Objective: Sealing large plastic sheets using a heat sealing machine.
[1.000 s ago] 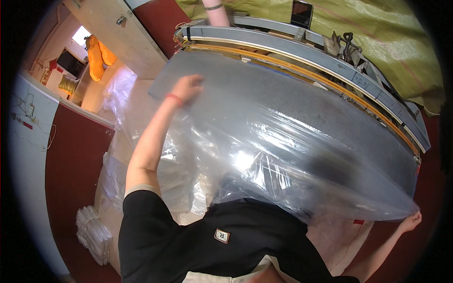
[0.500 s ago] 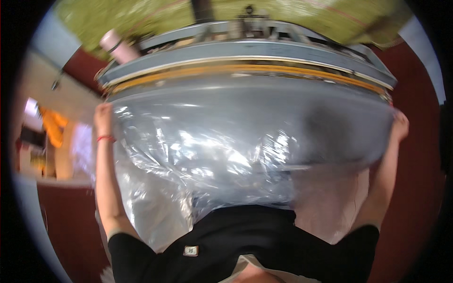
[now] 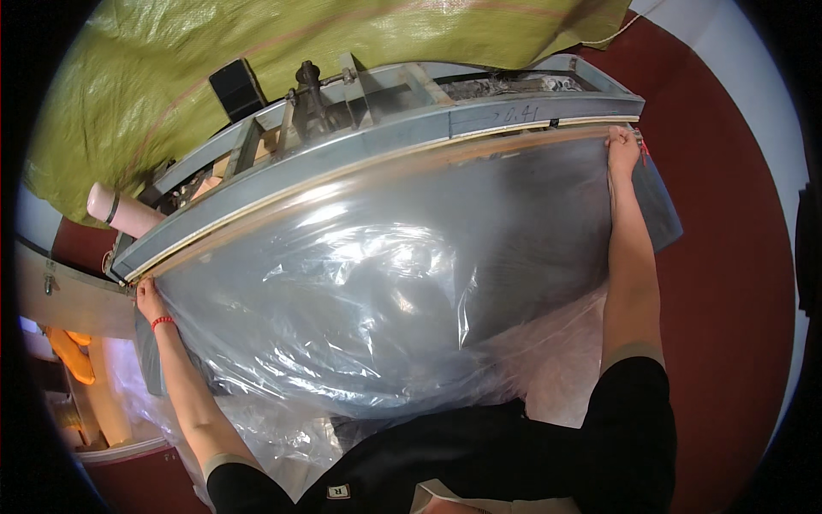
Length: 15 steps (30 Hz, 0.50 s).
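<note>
A wide sheet of clear plastic film (image 3: 368,283) stretches between my two hands and sags toward my body in shiny wrinkles. My left hand (image 3: 149,298) pinches its far left corner, close to the left end of a long grey metal frame (image 3: 402,130). At the far right corner, my right hand (image 3: 623,152) has its fingers closed on the film's edge, just below the frame's right end. The film's far edge lies along an orange-brown strip (image 3: 445,158) beneath the frame's pale near lip.
A pink cylinder (image 3: 125,211) leans at the frame's left end. A dark phone-like slab (image 3: 237,90) rests behind it on a yellow-green woven sheet (image 3: 342,34). More crumpled film (image 3: 282,445) hangs near my body. Dark red floor (image 3: 719,257) lies to the right.
The view has turned, so the frame now slants up to the right. Both hands have come up against the frame's ends, and the film's far edge has moved closer to it.
</note>
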{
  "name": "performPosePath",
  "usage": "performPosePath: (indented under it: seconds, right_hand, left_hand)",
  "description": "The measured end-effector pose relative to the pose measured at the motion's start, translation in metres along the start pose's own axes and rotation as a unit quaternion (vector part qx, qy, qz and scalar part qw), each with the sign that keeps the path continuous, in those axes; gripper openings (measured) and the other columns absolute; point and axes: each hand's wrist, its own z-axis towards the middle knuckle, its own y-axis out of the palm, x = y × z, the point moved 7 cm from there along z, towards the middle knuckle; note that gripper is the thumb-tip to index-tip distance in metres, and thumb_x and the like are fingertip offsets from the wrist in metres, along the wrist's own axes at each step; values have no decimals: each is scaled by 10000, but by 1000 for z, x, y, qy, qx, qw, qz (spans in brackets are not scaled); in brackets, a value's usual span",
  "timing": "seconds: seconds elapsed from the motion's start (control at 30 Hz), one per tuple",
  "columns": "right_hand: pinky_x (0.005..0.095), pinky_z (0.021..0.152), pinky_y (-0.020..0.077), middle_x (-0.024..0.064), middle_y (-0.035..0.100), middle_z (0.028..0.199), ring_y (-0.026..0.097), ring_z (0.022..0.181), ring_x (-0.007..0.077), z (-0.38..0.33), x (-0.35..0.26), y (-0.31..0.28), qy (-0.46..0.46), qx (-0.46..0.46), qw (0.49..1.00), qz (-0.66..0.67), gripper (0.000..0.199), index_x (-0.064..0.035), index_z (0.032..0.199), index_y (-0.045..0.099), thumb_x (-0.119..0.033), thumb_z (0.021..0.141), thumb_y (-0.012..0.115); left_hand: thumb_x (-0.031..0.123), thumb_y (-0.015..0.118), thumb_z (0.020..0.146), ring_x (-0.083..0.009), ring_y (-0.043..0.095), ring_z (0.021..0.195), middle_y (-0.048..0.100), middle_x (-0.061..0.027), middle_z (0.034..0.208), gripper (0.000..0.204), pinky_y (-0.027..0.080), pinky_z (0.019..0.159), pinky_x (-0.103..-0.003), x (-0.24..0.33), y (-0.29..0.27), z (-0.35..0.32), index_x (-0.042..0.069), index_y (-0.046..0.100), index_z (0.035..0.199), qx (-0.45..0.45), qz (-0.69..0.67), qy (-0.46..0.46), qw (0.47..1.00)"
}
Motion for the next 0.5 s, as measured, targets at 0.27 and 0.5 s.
performPosePath:
  seconds: [0.27, 0.5]
  right_hand:
    - [220, 404, 359, 47, 542, 617, 475, 446, 108, -6, -17, -3, 129, 1, 988, 84, 113, -36, 847, 472, -140, 811, 499]
    - [229, 369, 371, 80, 560, 624, 500, 435, 126, -2, -48, 0, 116, 9, 989, 95, 206, -22, 837, 482, -214, 845, 409]
  left_hand:
    - [166, 580, 783, -34, 357, 544, 439, 36, 625, 169, 334, 505, -186, 8, -5, -3, 112, 474, 663, -34, -6, -59, 998]
    - [189, 471, 825, -76, 433, 573, 497, 11, 662, 145, 421, 585, -213, 2, -32, 5, 74, 510, 747, -1, -87, -62, 994]
